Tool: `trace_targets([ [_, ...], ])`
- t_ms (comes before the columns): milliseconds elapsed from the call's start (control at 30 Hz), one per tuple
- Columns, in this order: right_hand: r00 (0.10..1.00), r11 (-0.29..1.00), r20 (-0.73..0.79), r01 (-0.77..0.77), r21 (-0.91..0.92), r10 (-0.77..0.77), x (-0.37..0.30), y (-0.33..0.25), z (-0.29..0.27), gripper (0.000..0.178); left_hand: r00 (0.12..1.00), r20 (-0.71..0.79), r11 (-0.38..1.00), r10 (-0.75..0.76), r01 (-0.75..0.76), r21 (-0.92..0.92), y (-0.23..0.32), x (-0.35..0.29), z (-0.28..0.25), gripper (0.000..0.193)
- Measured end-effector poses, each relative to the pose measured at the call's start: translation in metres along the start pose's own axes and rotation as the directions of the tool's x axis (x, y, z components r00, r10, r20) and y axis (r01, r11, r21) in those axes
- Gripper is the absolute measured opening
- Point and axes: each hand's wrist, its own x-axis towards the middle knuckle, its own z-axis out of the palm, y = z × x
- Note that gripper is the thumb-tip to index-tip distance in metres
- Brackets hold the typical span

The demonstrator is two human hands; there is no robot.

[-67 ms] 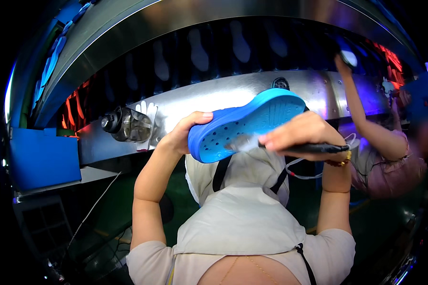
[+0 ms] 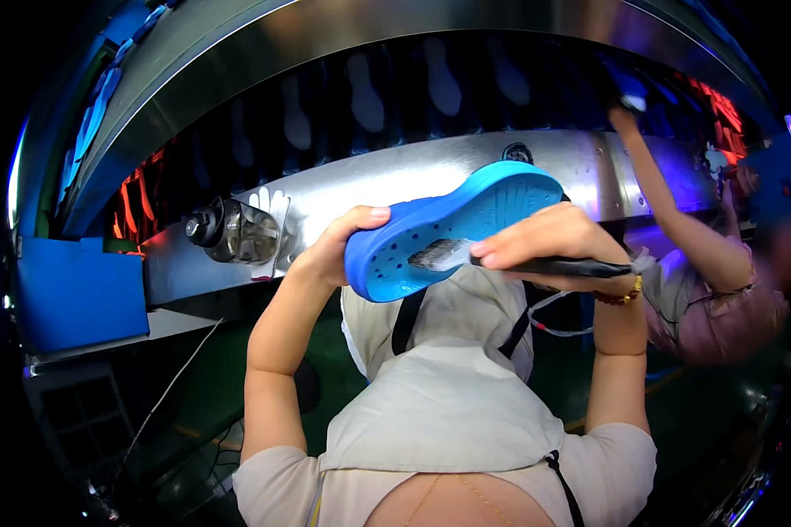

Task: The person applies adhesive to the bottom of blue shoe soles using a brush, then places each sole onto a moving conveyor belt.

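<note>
A blue shoe sole (image 2: 501,198), light blue on its face with small round holes and a darker blue side wall, is tilted toward me above the metal ledge. My left hand (image 2: 338,246) grips its left end, thumb over the upper edge. In my right hand (image 2: 558,241) is a black-handled brush (image 2: 439,255), held with fingers wrapped round the handle. Its dark bristles lie against the holed part of the sole. A thin pale cable hangs by my right wrist.
On the metal ledge (image 2: 343,189) stand a dark translucent bottle (image 2: 242,230) and a white glove (image 2: 277,211). Behind runs a dark conveyor with several pale sole shapes (image 2: 366,92). A blue box (image 2: 83,285) is at left. At right another person's arm (image 2: 650,176) reaches toward the conveyor.
The brush has shifted slightly left across the sole, its bristles now less blurred. The sole has barely moved. The other person's hand has moved a little left.
</note>
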Motion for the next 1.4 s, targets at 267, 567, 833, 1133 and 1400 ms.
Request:
trace_targets([
  [267, 0.999, 0.997, -0.031, -0.039, 0.071, 0.041, -0.009, 0.003, -0.004, 0.023, 0.993, -0.109, 0.998, 0.054, -0.052, 0.029, 0.001, -0.009, -0.008, 0.063],
  [567, 0.977, 0.981, -0.164, -0.112, 0.16, 0.138, -0.026, 0.005, 0.0, 0.025, 0.983, -0.04, 0.977, 0.177, -0.18, -0.115, -0.005, -0.019, -0.033, 0.061],
  [833, 0.977, 0.982, -0.148, -0.133, 0.131, 0.152, -0.026, -0.013, 0.004, 0.027, 0.959, 0.108, 0.847, 0.264, -0.177, -0.502, 0.003, -0.008, -0.034, 0.064],
  [1133, 0.763, 0.845, -0.379, -0.408, 0.346, 0.524, -0.02, 0.05, 0.05, 0.02, 0.939, -0.062, 0.794, 0.337, -0.319, -0.518, -0.063, 0.072, -0.015, 0.09],
  [1400, 0.955, 0.945, -0.295, -0.089, -0.313, -0.008, -0.004, 0.021, 0.076, 0.013, 0.885, -0.268, 0.777, 0.38, -0.463, -0.427, -0.052, 0.07, -0.011, 0.086],
])
